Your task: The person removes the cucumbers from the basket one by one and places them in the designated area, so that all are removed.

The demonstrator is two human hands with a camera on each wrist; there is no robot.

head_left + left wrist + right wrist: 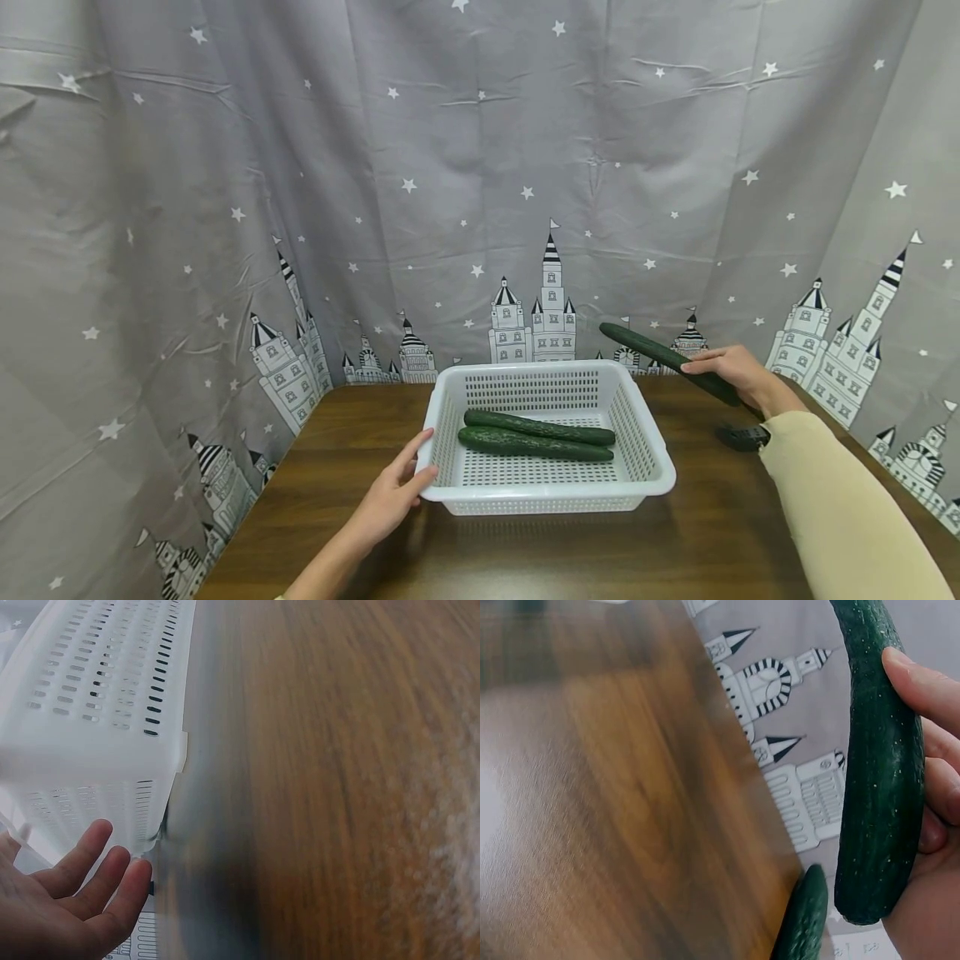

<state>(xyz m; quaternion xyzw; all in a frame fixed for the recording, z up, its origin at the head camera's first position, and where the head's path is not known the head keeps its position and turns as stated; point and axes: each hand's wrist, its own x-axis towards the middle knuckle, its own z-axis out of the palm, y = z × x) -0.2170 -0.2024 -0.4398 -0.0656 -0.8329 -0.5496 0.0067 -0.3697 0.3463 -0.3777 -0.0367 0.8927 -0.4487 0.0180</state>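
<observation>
A white perforated plastic basket [549, 492] stands on the wooden table, with two dark green cucumbers [536, 443] lying side by side on its floor. My left hand [390, 496] holds the basket's left rim, thumb over the top edge. In the left wrist view its other fingers [124, 889] stay loosely bent beside the outer wall. Right of the basket, my right hand [738, 375] grips another cucumber [645, 343] near its lower end, and the free end points up and left. One more cucumber [804, 919] shows low in the right wrist view, by the table's edge.
The brown wooden table [322, 533] ends at a grey curtain [450, 150] printed with stars and castles. A black object [742, 437] sits just below my right wrist, next to the pale yellow sleeve [847, 508].
</observation>
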